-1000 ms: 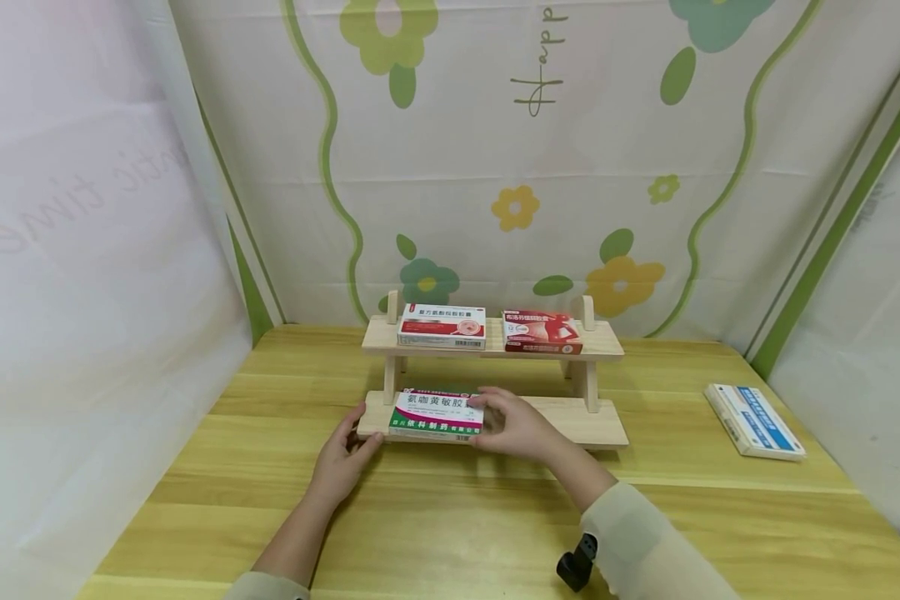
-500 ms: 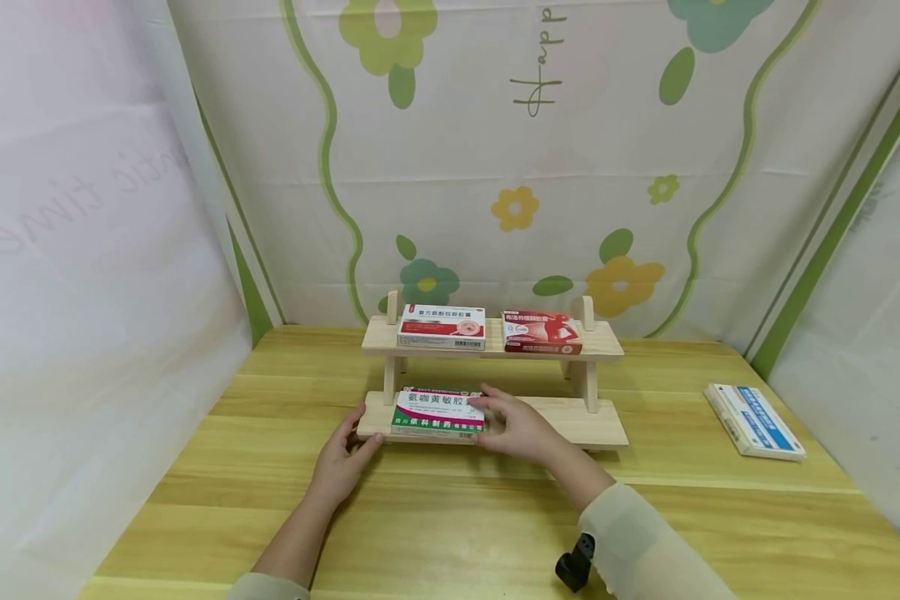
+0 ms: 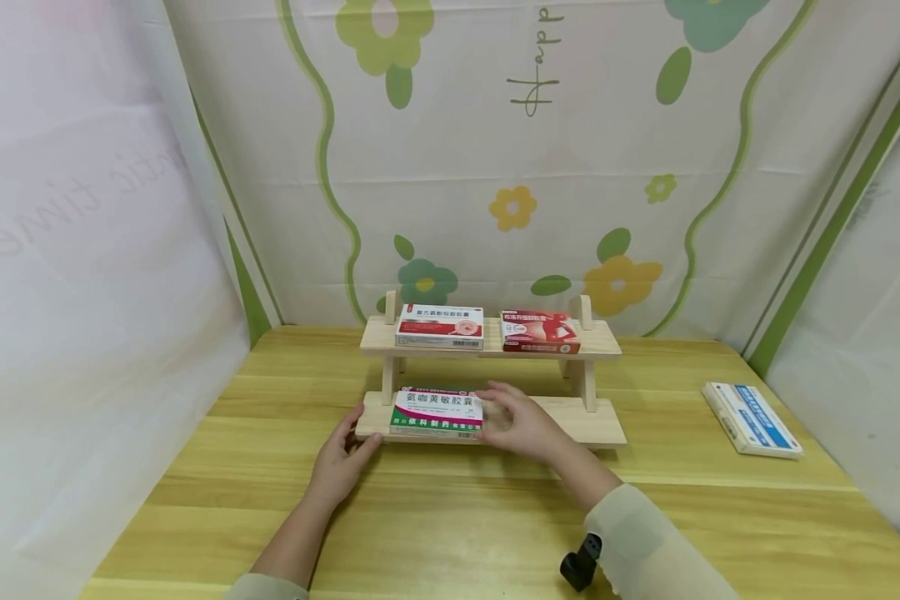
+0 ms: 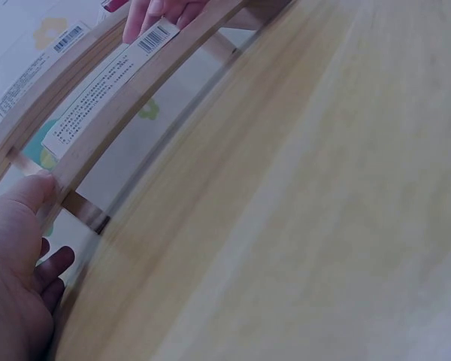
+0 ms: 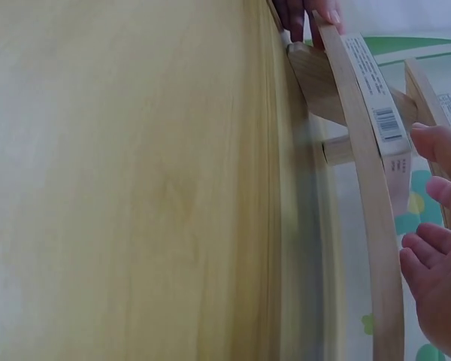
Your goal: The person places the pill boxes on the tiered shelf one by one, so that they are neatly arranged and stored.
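A white, green and magenta medicine box (image 3: 437, 413) lies flat at the left part of the lower tier of a two-tier wooden display stand (image 3: 555, 412). My right hand (image 3: 527, 427) is at the box's right end, thumb and fingers spread. In the right wrist view a small gap shows between the fingers and the box's end (image 5: 398, 177). My left hand (image 3: 339, 460) holds the left end of the lower plank. In the left wrist view its thumb (image 4: 34, 192) lies on the plank's edge, with the other fingers bent below.
On the upper tier lie a white-and-red medicine box (image 3: 441, 326) and a red medicine box (image 3: 540, 332). A white-and-blue box (image 3: 752, 419) lies on the wooden table (image 3: 435, 517) at the right. Patterned cloth (image 3: 450, 150) hangs behind and at both sides.
My right hand's fingers have drawn back slightly to the right, uncovering the green box's right end. The box has shifted very slightly. My left hand stays at the plank's end.
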